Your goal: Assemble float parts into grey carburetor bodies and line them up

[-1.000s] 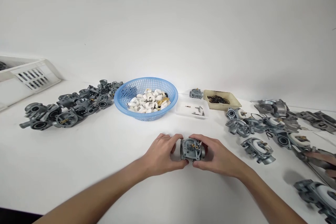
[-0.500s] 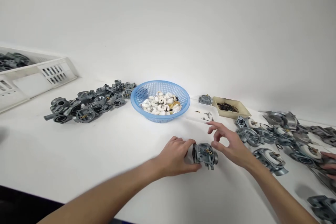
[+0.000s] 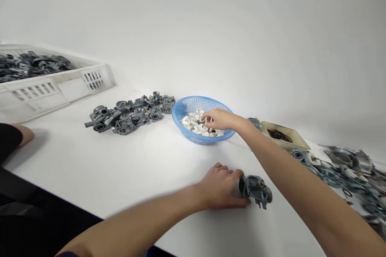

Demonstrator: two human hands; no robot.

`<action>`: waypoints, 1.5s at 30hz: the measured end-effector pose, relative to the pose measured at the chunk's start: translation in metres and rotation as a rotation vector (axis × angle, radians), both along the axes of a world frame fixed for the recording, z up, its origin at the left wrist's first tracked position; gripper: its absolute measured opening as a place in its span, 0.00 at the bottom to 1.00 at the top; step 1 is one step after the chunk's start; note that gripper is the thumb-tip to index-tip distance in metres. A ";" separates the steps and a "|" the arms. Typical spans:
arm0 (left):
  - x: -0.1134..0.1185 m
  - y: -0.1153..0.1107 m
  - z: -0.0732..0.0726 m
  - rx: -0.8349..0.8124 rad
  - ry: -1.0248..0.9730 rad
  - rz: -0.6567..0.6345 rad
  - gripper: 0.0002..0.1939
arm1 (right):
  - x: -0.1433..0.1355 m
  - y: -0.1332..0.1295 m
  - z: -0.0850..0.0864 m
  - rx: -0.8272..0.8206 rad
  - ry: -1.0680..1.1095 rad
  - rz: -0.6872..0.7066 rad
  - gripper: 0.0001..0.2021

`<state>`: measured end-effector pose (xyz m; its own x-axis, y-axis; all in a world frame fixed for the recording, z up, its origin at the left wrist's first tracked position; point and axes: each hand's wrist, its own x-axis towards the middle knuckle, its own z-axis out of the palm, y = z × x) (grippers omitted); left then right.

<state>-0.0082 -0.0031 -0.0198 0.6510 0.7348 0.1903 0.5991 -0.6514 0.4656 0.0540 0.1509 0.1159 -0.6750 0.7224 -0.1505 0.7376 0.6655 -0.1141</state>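
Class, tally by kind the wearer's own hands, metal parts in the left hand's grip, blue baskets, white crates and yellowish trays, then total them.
Wearer's hands (left hand, right hand): 2
Gripped metal part: 1
Blue basket: 1
White crate: 1
Yellowish tray: 1
Total: 6

Workshop, by my reading of the head feed: a bench for small machine parts. Grounds: a broad white tabletop (image 3: 135,160) set against a plain white wall (image 3: 193,28). Far left, I note a white slotted plastic crate (image 3: 72,88) loaded with dark grey metal parts (image 3: 39,64); right of it, a heap of grey cast-metal carburettor-like bodies (image 3: 129,116). Far middle, a round blue perforated plastic basket (image 3: 196,139) holds many small white curved pieces (image 3: 196,124). Farther right, a pale yellow rectangular tray (image 3: 298,138) contains thin dark rings (image 3: 280,135); more grey metal castings (image 3: 350,160) crowd the right edge. Parts in quantity, grouped by kind. Left edge: another person in black (image 3: 9,140), partly visible.
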 end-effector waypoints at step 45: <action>0.001 -0.004 0.016 -0.042 0.003 0.037 0.29 | 0.189 -0.159 -0.084 -0.501 1.393 -0.612 0.16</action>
<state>-0.0068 -0.0071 -0.0036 0.6240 0.7654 0.1573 0.6233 -0.6090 0.4905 0.2434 -0.0082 0.0316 -0.1231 0.9923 0.0120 0.0052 0.0127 -0.9999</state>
